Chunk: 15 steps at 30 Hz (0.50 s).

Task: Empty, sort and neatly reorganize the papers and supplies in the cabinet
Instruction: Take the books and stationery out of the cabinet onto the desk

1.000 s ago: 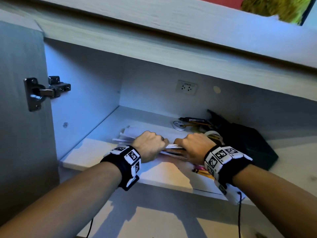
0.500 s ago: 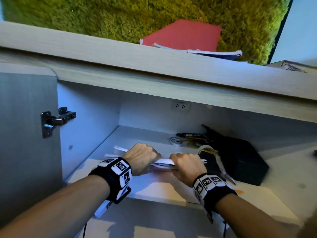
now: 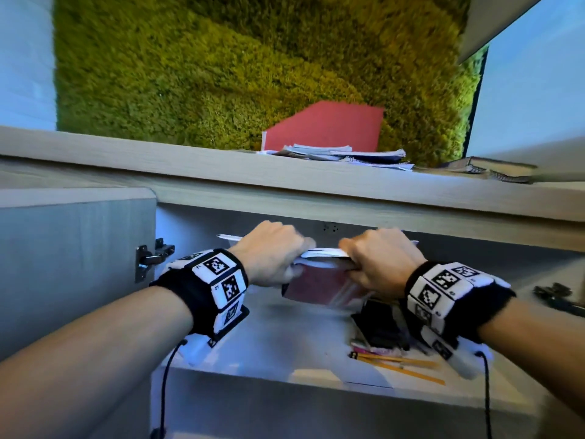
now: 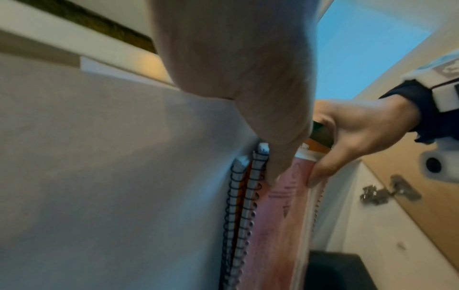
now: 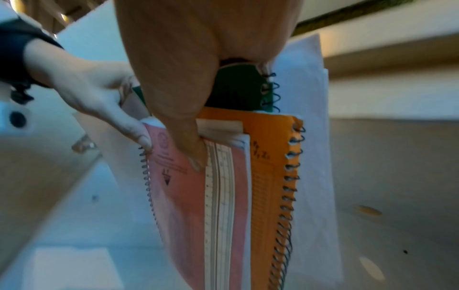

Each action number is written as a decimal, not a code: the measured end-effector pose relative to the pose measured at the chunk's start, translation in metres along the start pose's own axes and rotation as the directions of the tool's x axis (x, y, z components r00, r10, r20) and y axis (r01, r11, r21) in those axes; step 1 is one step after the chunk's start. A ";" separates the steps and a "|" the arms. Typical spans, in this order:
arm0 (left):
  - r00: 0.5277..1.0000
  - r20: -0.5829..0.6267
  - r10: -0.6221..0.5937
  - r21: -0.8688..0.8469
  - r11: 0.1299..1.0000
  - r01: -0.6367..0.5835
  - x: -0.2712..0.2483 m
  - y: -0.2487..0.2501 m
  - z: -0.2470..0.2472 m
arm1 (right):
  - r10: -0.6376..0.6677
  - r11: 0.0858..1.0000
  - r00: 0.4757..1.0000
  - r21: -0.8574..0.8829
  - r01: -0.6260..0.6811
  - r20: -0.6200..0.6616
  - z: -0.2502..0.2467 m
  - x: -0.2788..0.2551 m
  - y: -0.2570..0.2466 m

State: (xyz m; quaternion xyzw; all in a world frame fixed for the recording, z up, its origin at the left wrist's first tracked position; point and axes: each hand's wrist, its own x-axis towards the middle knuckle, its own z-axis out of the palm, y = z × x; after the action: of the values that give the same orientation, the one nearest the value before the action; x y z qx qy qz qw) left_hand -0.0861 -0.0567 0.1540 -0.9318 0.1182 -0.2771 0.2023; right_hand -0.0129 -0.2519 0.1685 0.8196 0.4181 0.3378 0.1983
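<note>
Both hands hold one stack of notebooks and papers [image 3: 319,282] lifted off the cabinet shelf [image 3: 285,353]. My left hand [image 3: 275,253] grips its left part, my right hand [image 3: 378,258] its right part, thumbs underneath. The right wrist view shows the stack's underside: a pink spiral notebook [image 5: 183,196], an orange spiral notebook [image 5: 270,176], a green notebook [image 5: 236,92] and white sheets [image 5: 308,98]. My right thumb [image 5: 188,127] presses on the pink cover, with the left hand's fingers [image 5: 134,129] beside it. In the left wrist view the pink notebook [image 4: 280,225] lies beside a large white sheet [image 4: 111,176].
Yellow pencils [image 3: 399,365] and a black object [image 3: 380,327] lie on the shelf at the right front. The open door with its hinge [image 3: 152,258] stands at the left. On the countertop above lie a red folder [image 3: 332,128], stacked notebooks [image 3: 348,153] and a spiral book [image 3: 493,169].
Both hands have raised the stack off the shelf to near the top of the cabinet opening. The head view has tilted upward, showing more of the countertop.
</note>
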 end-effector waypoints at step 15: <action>0.953 -0.302 -0.028 -0.221 0.974 -0.041 0.053 -0.028 -0.244 | 0.182 0.964 0.973 0.219 -0.149 -0.140 -0.227 -0.032 0.120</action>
State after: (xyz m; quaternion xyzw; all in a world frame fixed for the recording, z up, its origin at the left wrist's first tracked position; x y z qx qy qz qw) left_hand -0.1776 -0.1255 0.3774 -0.8948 0.1816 -0.4008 0.0759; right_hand -0.1231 -0.3368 0.3861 0.8385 0.3952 0.3720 0.0490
